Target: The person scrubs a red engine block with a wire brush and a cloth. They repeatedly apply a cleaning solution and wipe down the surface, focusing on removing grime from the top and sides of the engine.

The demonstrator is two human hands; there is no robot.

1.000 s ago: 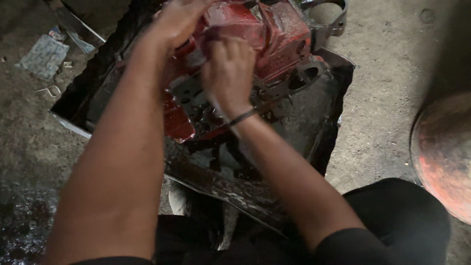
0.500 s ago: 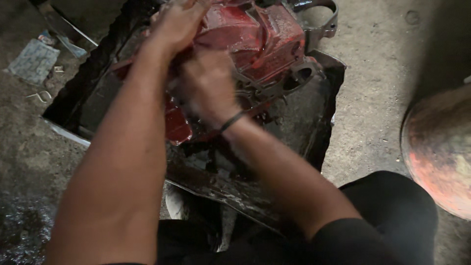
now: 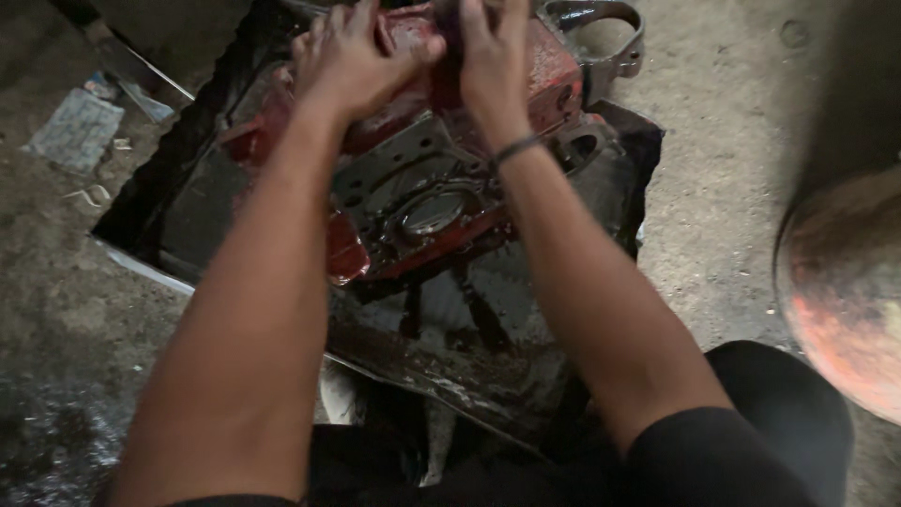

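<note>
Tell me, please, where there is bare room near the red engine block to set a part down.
Bare concrete floor lies free between the black oily tray and the round rusty orange object. The tray's left corner is bare too. Left of the tray, flat scraps clutter the floor. Both hands crowd the red engine block.
</note>
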